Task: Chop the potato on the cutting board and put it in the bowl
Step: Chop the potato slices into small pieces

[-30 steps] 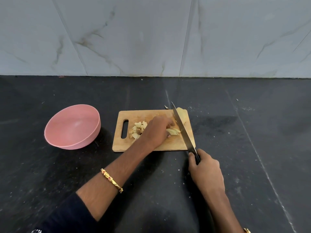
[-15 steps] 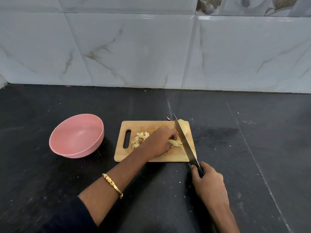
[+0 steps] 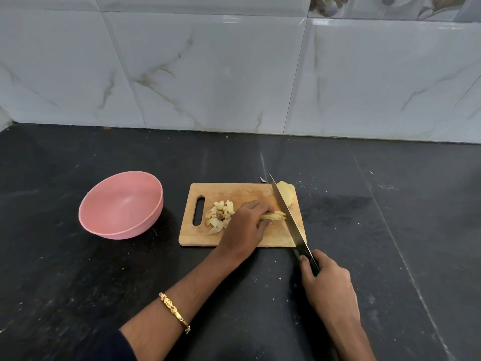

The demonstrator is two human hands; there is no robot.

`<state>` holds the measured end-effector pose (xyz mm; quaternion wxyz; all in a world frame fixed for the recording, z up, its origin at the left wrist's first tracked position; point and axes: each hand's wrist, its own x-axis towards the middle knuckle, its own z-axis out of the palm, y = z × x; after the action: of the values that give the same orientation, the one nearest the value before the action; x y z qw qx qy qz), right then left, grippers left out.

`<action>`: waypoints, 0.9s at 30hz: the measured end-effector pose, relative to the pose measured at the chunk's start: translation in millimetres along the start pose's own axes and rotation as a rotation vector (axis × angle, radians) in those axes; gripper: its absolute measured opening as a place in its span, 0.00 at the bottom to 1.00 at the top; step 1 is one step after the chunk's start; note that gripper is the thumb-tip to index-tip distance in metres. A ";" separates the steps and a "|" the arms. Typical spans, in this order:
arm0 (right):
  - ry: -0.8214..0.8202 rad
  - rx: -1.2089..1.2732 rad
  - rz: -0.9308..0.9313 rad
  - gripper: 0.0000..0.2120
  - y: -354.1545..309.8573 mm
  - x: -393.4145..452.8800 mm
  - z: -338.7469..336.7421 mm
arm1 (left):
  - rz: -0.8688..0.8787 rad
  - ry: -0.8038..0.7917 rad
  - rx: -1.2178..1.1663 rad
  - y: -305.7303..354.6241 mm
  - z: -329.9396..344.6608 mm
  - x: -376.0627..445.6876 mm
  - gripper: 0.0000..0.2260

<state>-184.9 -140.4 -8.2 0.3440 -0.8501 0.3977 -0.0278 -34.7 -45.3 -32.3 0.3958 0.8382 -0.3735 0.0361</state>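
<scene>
Your left hand [image 3: 246, 225] reaches in from the lower left, knuckles up, fingers curled down and pinching a bunch of pale yellow potato strips [image 3: 275, 216]. There's a gold bracelet [image 3: 174, 312] on that forearm and a dark sleeve further back. Your right hand [image 3: 326, 284] comes in from the lower right, wrapped around the black handle of a long steel kitchen knife [image 3: 287, 217], thumb along the left side.

Black stone counter [image 3: 78, 282], grey marbled wall tiles [image 3: 208, 69], gold bracelet [image 3: 175, 311]
</scene>
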 end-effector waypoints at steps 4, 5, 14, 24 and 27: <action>-0.011 -0.016 -0.010 0.10 0.0 -0.5 -0.3 | 0.008 -0.005 -0.027 1.9 -2.0 -0.7 0.10; -0.013 -0.035 -0.016 0.10 -0.1 0.0 -0.8 | 0.013 -0.018 -0.035 3.2 -2.5 -0.5 0.10; -0.024 -0.191 -0.110 0.10 -5.2 6.1 -4.1 | -0.028 -0.179 -0.067 2.7 -2.3 -0.1 0.11; 0.016 0.100 -0.048 0.14 1.3 11.5 -1.0 | -0.200 -0.151 -0.015 -1.2 -2.2 14.4 0.19; -0.006 0.124 -0.049 0.14 5.3 10.1 1.1 | -0.124 -0.220 0.037 1.0 -1.5 8.9 0.23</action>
<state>-181.1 -149.2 -14.6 0.3965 -0.8368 0.3731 -0.0581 -28.6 -50.0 -27.5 0.3385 0.8657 -0.3614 -0.0738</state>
